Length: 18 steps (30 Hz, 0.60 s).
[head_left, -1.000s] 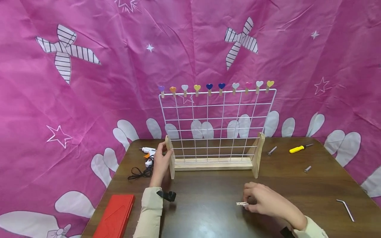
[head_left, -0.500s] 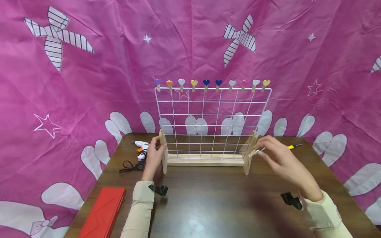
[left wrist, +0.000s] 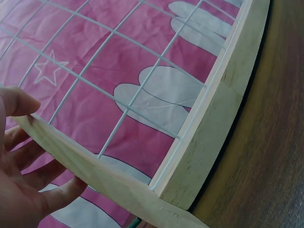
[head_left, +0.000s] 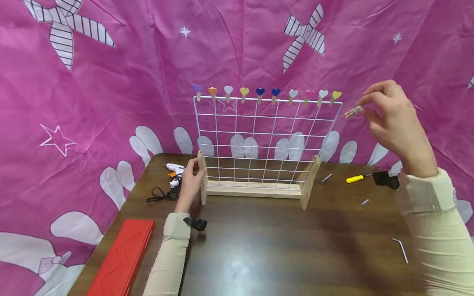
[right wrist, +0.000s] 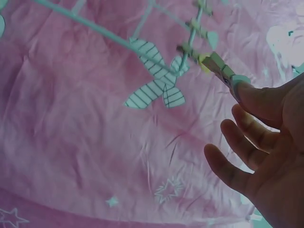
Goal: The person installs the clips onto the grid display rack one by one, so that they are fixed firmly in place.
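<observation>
A white wire grid (head_left: pixel 263 135) stands upright in a wooden stand (head_left: pixel 255 190). Along its top wire sits a row of small clothespins with colored hearts, from a purple-heart clothespin (head_left: pixel 198 91) at left to a yellow-heart clothespin (head_left: pixel 336 97) at right. My left hand (head_left: pixel 190 183) grips the stand's left upright (left wrist: pixel 95 171), thumb on one side and fingers on the other. Raised beside the grid's top right corner, my right hand (head_left: pixel 398 123) pinches a wooden clothespin (head_left: pixel 352 111) with a pale heart between thumb and finger. Its tip points toward the corner.
A hot glue gun (head_left: pixel 174 168) with a black cord lies left of the stand, behind a red case (head_left: pixel 122 255). To the right lie a yellow screwdriver (head_left: pixel 355 179), two bolts (head_left: pixel 326 178) and a hex key (head_left: pixel 401 250). A pink curtain (head_left: pixel 148 61) hangs behind the table.
My right hand has lifted the clothespin from low over the table, past the right upright, to the height of the grid's top wire. The left hand keeps its grip on the stand.
</observation>
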{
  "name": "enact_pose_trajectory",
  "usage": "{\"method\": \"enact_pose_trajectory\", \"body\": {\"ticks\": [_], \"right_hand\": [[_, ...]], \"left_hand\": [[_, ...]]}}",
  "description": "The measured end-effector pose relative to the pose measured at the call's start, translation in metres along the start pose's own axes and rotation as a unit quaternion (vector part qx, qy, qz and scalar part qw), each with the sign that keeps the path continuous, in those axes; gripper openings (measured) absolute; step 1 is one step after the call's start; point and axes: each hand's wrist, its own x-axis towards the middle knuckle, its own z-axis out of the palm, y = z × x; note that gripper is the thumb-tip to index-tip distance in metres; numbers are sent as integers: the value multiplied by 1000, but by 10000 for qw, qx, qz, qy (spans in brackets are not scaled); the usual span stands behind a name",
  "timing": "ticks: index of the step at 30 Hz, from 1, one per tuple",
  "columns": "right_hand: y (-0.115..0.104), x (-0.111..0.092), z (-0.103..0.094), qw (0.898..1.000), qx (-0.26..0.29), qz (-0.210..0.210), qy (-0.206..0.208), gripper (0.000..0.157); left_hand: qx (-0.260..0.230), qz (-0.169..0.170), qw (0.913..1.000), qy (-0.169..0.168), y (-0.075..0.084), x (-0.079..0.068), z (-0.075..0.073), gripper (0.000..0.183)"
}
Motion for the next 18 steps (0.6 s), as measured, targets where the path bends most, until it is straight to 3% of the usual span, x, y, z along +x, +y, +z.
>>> {"method": "enact_pose_trajectory", "body": {"ticks": [9, 18], "right_hand": [[15, 47, -6, 9960, -397, 240, -760, 10], [20, 53, 2, 9891, -303, 201, -1429, 13]], "left_hand": [[38, 101, 9999, 105, 2, 8, -3, 40], [77, 89, 9999, 70, -1, 1, -1, 39]]}}
